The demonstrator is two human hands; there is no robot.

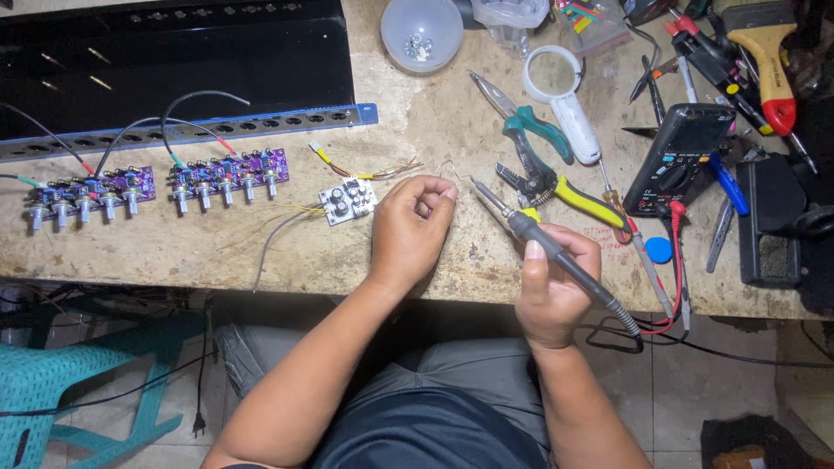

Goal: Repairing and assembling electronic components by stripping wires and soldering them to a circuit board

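My right hand grips a black soldering iron, its metal tip pointing up-left toward my left hand. My left hand rests on the worn workbench with fingers curled, pinching a thin wire that loops just above the fingertips. The iron's tip ends a short way right of that wire. A small white circuit board with knobs and yellow leads lies just left of my left hand.
Two purple boards with rows of potentiometers and a long black panel lie at the left. Green-handled pliers, yellow strippers, a magnifier, a multimeter, a plastic bowl and a teal stool surround.
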